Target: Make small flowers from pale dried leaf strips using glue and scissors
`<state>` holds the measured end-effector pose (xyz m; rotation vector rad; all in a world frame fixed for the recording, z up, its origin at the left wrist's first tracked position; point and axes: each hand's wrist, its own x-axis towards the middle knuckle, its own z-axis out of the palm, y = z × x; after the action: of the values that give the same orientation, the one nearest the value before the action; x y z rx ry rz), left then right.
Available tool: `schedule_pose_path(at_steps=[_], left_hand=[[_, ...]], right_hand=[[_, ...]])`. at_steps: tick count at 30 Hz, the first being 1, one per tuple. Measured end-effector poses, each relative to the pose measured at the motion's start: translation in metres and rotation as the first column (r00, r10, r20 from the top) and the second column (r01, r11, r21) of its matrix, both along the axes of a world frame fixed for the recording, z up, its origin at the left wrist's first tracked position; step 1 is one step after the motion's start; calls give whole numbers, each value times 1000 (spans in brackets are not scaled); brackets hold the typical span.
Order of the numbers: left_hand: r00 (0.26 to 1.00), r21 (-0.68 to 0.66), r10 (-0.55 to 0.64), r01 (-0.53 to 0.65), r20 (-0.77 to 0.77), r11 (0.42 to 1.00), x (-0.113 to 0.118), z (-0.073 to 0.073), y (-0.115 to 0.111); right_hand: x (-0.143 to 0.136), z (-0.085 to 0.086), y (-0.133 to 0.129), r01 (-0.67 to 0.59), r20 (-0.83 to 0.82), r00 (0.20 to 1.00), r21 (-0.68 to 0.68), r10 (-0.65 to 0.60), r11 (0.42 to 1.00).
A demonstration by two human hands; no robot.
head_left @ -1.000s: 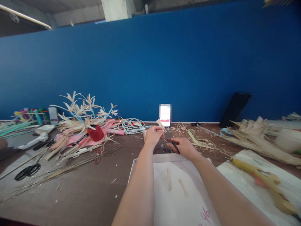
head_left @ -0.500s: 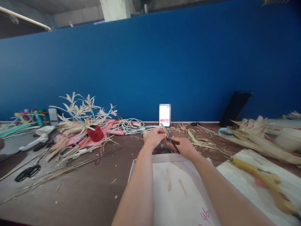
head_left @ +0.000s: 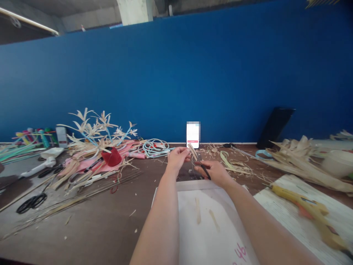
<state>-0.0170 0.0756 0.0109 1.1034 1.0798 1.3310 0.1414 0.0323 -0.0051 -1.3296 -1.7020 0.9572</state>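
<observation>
Over the far edge of a white box lid (head_left: 204, 209), my left hand (head_left: 178, 159) pinches a pale dry strip (head_left: 192, 150) near its upper end. My right hand (head_left: 213, 171) is closed on dark-handled scissors (head_left: 203, 168), whose blades point up and left beside the strip. The two hands are close together but apart. Two short pale strips (head_left: 198, 211) lie on the white surface below them. A phone (head_left: 193, 134) with a lit screen stands upright just behind the hands.
Husk flowers (head_left: 91, 127), a red spool (head_left: 111, 156), black scissors (head_left: 32, 202) and thin wires lie on the left. Coiled tubing (head_left: 156, 148) is behind. On the right are a yellow glue gun (head_left: 306, 206) on paper, husks (head_left: 300, 158) and a dark upright object (head_left: 275, 127).
My left hand has shifted slightly left, away from the scissors, and more of the pale strip shows. My right hand has stayed nearly in place.
</observation>
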Motion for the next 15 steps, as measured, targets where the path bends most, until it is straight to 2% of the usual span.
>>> schedule_pose_path(at_steps=[3, 6, 15], left_hand=[[995, -8, 66, -66, 81, 998, 1, 1, 1], [992, 2, 81, -82, 92, 997, 3, 0, 2], [995, 2, 24, -24, 96, 1000, 7, 1, 0]], right_hand=[[-1, -1, 0, -27, -5, 1000, -9, 27, 1000], [-2, -2, 0, -54, -37, 998, -25, 53, 998], [-2, -5, 1, -78, -32, 996, 33, 79, 996]])
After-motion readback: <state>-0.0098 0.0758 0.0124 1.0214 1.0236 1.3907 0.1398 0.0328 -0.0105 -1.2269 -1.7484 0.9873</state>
